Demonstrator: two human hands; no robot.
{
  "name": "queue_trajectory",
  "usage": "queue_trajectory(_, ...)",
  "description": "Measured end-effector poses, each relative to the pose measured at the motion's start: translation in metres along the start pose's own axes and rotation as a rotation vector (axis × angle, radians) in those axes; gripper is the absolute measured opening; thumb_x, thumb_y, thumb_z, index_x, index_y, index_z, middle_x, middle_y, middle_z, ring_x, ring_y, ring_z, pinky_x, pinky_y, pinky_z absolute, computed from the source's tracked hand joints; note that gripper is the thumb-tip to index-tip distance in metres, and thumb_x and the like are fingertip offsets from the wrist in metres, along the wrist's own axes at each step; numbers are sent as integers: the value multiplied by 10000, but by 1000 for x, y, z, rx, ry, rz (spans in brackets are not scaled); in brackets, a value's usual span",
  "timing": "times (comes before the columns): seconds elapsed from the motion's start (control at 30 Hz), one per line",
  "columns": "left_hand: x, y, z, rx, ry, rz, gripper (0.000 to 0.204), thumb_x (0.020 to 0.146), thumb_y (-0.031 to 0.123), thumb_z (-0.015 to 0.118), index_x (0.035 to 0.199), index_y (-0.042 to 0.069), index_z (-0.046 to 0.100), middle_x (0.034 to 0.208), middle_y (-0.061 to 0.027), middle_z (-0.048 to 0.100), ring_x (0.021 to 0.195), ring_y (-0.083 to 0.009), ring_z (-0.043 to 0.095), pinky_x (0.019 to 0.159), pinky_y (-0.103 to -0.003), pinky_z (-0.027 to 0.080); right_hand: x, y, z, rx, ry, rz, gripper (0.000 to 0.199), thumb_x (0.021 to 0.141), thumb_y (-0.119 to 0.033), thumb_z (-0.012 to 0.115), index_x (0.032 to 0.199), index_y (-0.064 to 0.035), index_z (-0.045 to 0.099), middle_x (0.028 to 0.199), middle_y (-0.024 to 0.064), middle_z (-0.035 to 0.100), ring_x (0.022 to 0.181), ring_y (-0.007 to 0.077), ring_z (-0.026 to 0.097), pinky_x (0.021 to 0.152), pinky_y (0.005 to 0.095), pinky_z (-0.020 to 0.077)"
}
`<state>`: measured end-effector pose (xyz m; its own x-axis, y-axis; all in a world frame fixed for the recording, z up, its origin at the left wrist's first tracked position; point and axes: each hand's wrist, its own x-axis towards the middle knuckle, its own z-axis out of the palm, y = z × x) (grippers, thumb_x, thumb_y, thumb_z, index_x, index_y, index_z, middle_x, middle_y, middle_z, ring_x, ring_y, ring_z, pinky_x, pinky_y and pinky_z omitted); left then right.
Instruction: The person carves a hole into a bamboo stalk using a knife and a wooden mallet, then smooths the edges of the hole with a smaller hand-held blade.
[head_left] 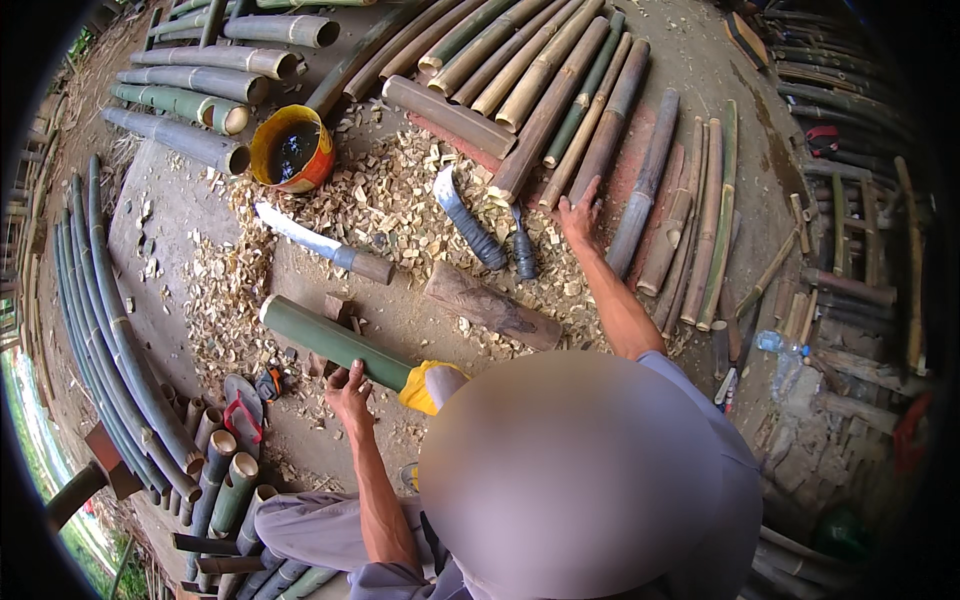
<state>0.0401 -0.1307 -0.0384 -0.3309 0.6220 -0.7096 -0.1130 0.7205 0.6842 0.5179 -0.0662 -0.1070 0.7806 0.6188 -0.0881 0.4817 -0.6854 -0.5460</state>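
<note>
A green bamboo tube (330,340) lies slantwise before me, its pale cut end to the upper left. My left hand (350,393) has its fingers bent against the tube's near side. Yellow cloth (420,386) wraps the tube's right end, by my leg. My right hand (582,212) reaches forward, fingers apart and holding nothing, beside the near ends of several bamboo poles (612,115). Between the hands are a big knife (310,240), a curved blade with a wrapped handle (468,220), a small dark-handled tool (524,250) and a short log (490,305).
Wood chips (390,180) cover much of the ground. A yellow and red bucket (292,150) with dark liquid stands at the far left. Long green poles (125,330) curve along the left. A sandal (243,412) and a plastic bottle (783,345) lie to the sides.
</note>
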Motion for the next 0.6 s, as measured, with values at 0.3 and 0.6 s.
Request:
queue_trajectory(0.3,2,-2,0,2,22,9,439,763,254,772,1060,13,556,843,-10,601,691,-99,551,602,-249,459,1,-1,5,9,39,52,917,833,-232,605,1473,-209,-51,1369,413,242,1280,544,257,1042,536,314)
queue_trajectory(0.6,2,-3,-1,-1,14,10,432,771,247,764,1062,11,550,848,-14,602,690,-100,552,605,-253,458,7,10,20,-21,122,9,971,779,-215,656,1475,-232,-21,1351,405,283,1269,531,293,1041,513,329)
